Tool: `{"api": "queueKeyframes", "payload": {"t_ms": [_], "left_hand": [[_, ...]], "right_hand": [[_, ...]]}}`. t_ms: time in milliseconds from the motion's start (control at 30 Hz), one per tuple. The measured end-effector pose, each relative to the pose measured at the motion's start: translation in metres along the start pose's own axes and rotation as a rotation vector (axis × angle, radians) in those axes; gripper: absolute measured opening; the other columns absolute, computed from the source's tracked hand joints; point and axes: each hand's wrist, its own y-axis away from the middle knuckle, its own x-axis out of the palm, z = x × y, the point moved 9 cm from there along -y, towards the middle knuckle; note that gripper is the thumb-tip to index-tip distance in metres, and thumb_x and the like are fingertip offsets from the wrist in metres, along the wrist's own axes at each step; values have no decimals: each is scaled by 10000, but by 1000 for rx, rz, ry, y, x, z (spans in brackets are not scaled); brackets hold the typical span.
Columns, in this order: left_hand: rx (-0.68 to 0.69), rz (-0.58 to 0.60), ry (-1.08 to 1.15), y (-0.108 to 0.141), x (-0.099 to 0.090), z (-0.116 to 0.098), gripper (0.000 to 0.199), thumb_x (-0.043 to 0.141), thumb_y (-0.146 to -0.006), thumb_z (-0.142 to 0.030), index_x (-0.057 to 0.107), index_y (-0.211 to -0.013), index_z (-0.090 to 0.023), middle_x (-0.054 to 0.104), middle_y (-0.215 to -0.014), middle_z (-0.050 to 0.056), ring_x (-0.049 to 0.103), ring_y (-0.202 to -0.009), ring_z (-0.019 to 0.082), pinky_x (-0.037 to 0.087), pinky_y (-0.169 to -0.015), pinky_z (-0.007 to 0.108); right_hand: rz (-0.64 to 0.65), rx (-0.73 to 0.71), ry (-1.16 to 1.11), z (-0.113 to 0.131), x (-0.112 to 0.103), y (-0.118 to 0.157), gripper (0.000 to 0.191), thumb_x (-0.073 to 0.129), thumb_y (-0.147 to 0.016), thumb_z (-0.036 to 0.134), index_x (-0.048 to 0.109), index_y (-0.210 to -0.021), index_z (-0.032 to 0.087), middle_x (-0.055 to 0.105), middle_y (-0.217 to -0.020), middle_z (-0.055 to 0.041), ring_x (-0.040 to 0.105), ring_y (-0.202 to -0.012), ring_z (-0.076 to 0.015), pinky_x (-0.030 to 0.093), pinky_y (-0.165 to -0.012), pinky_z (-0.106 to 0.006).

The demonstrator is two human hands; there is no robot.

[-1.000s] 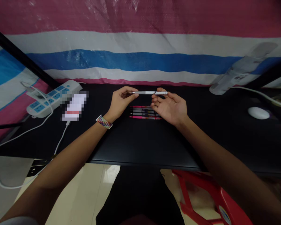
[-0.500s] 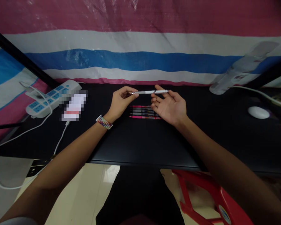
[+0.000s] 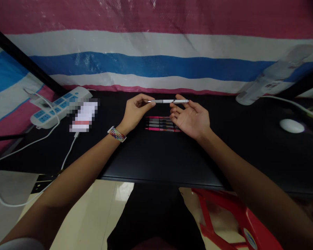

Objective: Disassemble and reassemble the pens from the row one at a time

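Observation:
A white and grey pen (image 3: pixel 168 101) is held level above the black table (image 3: pixel 156 159). My left hand (image 3: pixel 136 113) pinches its tip end between thumb and fingers. At the other end, my right hand (image 3: pixel 191 118) is palm up, with the pen's end resting against its fingertips and the other fingers loosely curled. Several pens (image 3: pixel 160 124), with pink and dark ends, lie side by side on the table below; their right ends are partly hidden by my right hand.
To the left are a white power strip (image 3: pixel 48 116), a blurred phone (image 3: pixel 83 116) and white cables. A white mouse (image 3: pixel 292 125) and a clear cylinder (image 3: pixel 253 92) are on the right. A red stool (image 3: pixel 258 225) stands below the table.
The view has shifted slightly. The pen has turned a little and lies more level between my hands; both hands keep nearly the same pose.

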Motion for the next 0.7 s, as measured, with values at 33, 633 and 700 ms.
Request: {"api": "queueKeyframes", "payload": {"t_ms": [33,633,700], "left_hand": [[-2,-2,-1,0,0,0,291,980,-832,-418,841,-992,-218,836,-972,37,765,-924,199,616,-880,358],[-24,-15,-9,0,-4,-1,286,982,-819,-402,827,-977,-222,818,-964,35,754,-920,197,609,-877,355],[-19,-19,-9,0,-5,-1,281,980,-825,-400,826,-976,-219,819,-971,37,753,-922,196,607,-876,351]], "right_hand": [[-9,-6,4,0,0,0,361,668,-921,415,732,-1242,263,789,-1058,-85,721,-974,-255,673,-820,-415],[17,39,61,-1,7,5,479,635,-969,486,731,-1393,285,821,-1167,-79,738,-976,-250,682,-849,-419],[13,52,61,-1,5,4,446,626,-986,444,739,-1375,257,828,-1163,-82,741,-945,-233,686,-830,-393]]}}
